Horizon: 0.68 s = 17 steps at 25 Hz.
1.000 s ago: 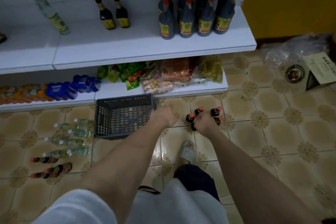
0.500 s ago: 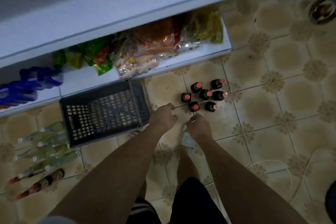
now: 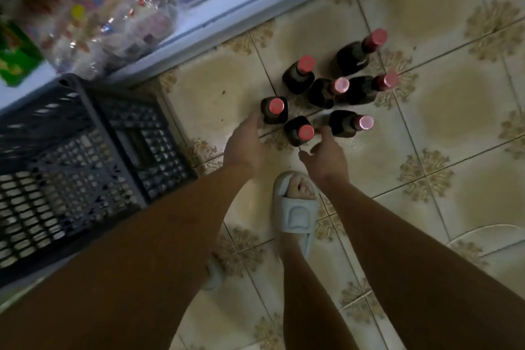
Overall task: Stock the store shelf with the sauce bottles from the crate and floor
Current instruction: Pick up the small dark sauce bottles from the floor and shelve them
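Observation:
Several dark sauce bottles with red caps [image 3: 329,88] stand upright in a cluster on the tiled floor. My left hand [image 3: 245,142] is open, its fingertips right beside the nearest left bottle [image 3: 275,109]. My right hand [image 3: 324,153] is open too, fingers spread just below the front bottle [image 3: 299,130] and next to another [image 3: 348,123]. Neither hand holds anything. The dark plastic crate [image 3: 93,156] sits on the floor to the left and looks empty. The white bottom shelf [image 3: 227,8] runs across the top.
Blurred snack packets in clear wrap [image 3: 108,25] lie on the bottom shelf. My foot in a pale slipper [image 3: 297,207] stands just behind my hands. Patterned floor tiles spread to the right of the bottles.
The view has dipped down and closer to the floor. Both hands have reached forward from behind the bottles to the front of the cluster and spread their fingers.

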{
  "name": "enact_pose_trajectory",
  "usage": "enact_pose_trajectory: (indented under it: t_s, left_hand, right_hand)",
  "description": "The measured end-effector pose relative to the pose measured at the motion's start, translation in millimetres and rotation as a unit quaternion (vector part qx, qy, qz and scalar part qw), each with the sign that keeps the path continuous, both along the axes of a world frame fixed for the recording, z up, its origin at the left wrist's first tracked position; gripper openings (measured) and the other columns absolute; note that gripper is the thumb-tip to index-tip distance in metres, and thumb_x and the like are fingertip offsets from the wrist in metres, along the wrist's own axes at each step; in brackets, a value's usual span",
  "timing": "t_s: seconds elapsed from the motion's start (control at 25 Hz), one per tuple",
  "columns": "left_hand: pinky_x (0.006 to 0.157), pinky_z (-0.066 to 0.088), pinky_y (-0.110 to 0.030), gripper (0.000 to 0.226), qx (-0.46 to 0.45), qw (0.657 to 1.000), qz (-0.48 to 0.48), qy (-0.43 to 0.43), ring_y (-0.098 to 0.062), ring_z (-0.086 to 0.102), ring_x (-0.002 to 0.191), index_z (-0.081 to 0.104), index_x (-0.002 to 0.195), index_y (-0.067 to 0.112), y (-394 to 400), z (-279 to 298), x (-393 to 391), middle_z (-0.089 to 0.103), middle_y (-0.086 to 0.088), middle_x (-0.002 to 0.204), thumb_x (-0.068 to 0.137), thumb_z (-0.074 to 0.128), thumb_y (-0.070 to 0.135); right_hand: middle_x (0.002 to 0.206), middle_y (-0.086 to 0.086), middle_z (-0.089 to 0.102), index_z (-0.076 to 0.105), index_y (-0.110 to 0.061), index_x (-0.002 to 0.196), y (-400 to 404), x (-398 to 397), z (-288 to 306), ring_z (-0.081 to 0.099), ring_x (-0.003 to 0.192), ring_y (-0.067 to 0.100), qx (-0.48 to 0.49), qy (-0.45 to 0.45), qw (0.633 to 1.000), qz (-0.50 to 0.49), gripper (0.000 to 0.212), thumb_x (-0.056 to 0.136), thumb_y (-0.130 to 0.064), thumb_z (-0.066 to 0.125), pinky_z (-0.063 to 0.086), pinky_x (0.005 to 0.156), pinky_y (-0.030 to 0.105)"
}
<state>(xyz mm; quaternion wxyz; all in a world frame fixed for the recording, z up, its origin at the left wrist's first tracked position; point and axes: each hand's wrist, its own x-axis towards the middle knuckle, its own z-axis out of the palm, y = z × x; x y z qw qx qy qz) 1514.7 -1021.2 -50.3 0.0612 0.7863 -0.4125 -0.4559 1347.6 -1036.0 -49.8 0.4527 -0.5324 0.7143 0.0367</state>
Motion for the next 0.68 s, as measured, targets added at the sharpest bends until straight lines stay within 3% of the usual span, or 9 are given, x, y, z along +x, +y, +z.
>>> enact_pose_trajectory:
  t_s: [0.12,0.24,0.32,0.4,0.44,0.52,0.6,0.68]
  left_hand:
    - [0.095,0.048,-0.044,0.060,-0.064,0.997,0.042,0.026,-0.028,0.055,0.115,0.042,0.137,0.028,-10.7,-32.0,-7.0,0.052,-0.001,0.135,0.084,0.069,0.018]
    - [0.105,0.041,-0.037,0.071,-0.108,0.992,0.039,0.047,-0.023,0.048,0.128,0.040,0.142,0.021,-22.8,-49.1,-7.6,0.045,-0.003,0.143,0.080,0.074,0.012]
    - [0.108,0.039,-0.033,0.065,-0.121,0.990,0.046,0.051,-0.020,0.048,0.128,0.047,0.139,0.018,-31.5,-55.0,-8.8,0.051,-0.002,0.140,0.080,0.075,0.014]
    - [0.104,0.043,-0.035,0.047,-0.127,0.988,0.062,0.067,-0.019,0.056,0.118,0.058,0.125,0.017,-37.8,-57.9,-10.4,0.063,-0.002,0.125,0.081,0.075,0.015]
    - [0.100,0.046,-0.036,0.038,-0.126,0.987,0.066,0.074,-0.019,0.059,0.111,0.062,0.117,0.016,-39.4,-57.7,-10.7,0.067,-0.001,0.115,0.082,0.074,0.013]
    - [0.094,0.047,-0.032,0.029,-0.123,0.986,0.072,0.087,-0.020,0.061,0.105,0.063,0.109,0.014,-39.2,-54.3,-8.0,0.068,-0.001,0.105,0.082,0.072,0.010]
    - [0.090,0.046,-0.029,0.028,-0.125,0.984,0.087,0.090,-0.018,0.061,0.102,0.063,0.108,0.014,-36.1,-47.6,0.3,0.067,0.001,0.102,0.082,0.073,0.012]
    - [0.088,0.044,-0.027,0.031,-0.126,0.984,0.096,0.082,-0.015,0.059,0.100,0.063,0.110,0.014,-31.0,-36.0,11.5,0.065,0.004,0.102,0.082,0.074,0.018]
  right_hand:
    - [0.122,0.008,0.060,0.052,-0.021,0.133,-2.7,-5.0,-30.6,0.059,0.111,0.024,-0.083,-0.068,0.994,0.012,0.057,0.081,-0.019,0.074,0.042,0.081,0.027]
    - [0.131,0.009,0.050,0.051,-0.028,0.138,-10.0,-8.0,-48.0,0.054,0.117,0.024,-0.109,-0.091,0.989,0.039,0.062,0.081,-0.024,0.075,0.047,0.093,0.032]
    - [0.125,0.004,0.051,0.056,-0.027,0.135,-15.1,-8.7,-53.1,0.055,0.110,0.018,-0.114,-0.114,0.985,0.061,0.058,0.081,-0.024,0.076,0.044,0.090,0.021]
    - [0.115,0.001,0.057,0.065,-0.020,0.122,-19.6,-8.1,-54.2,0.056,0.102,0.015,-0.135,-0.130,0.979,0.075,0.045,0.079,-0.022,0.077,0.035,0.080,0.003]
    - [0.110,0.000,0.060,0.067,-0.017,0.115,-21.1,-7.1,-52.4,0.057,0.098,0.014,-0.143,-0.134,0.977,0.079,0.038,0.078,-0.021,0.078,0.034,0.077,0.001]
    - [0.106,0.001,0.065,0.068,-0.014,0.107,-20.7,-5.6,-47.7,0.058,0.098,0.016,-0.144,-0.140,0.976,0.078,0.033,0.076,-0.017,0.078,0.037,0.078,0.008]
    - [0.106,0.002,0.068,0.067,-0.014,0.106,-18.6,-4.4,-41.2,0.060,0.100,0.019,-0.138,-0.134,0.979,0.058,0.032,0.076,-0.016,0.078,0.045,0.084,0.026]
    - [0.104,0.002,0.068,0.066,-0.017,0.106,-16.9,-3.9,-30.5,0.062,0.099,0.020,-0.133,-0.112,0.984,0.042,0.032,0.077,-0.019,0.078,0.049,0.086,0.036]
